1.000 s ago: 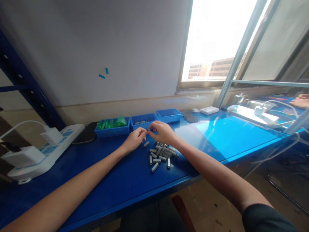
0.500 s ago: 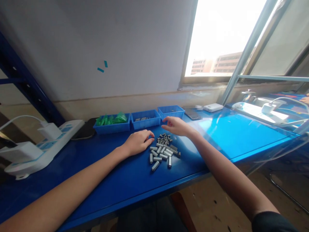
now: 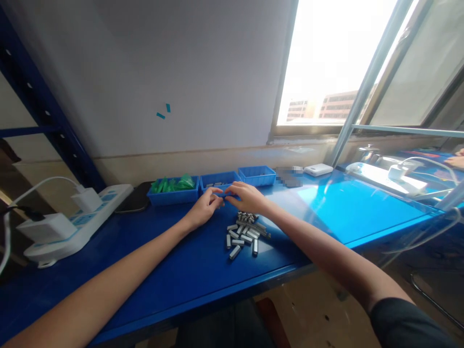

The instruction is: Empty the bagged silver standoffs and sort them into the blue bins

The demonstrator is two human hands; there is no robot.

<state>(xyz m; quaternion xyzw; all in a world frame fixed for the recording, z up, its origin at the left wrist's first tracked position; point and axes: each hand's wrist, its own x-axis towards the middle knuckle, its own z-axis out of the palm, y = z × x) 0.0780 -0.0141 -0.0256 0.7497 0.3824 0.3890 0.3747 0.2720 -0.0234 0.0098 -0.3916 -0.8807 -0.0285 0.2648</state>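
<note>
My left hand [image 3: 205, 209] and my right hand [image 3: 245, 196] meet fingertip to fingertip just above the blue table [image 3: 188, 261], in front of the middle blue tray [image 3: 217, 181]. Both pinch at something small between them that I cannot make out. A pile of several small grey cylinders [image 3: 244, 232] lies on the table just below my right hand. The middle tray holds a few grey pieces.
A left blue tray [image 3: 173, 189] holds green bits, and a right blue tray [image 3: 257, 175] sits beside the middle one. A white power strip with chargers [image 3: 68, 222] lies at the left. A white box [image 3: 318, 169] and clear plastic sheet [image 3: 348, 203] lie at the right.
My right hand came back from the right blue tray to meet my left hand. My left hand lifted off the table by the pile and closed into a pinch.
</note>
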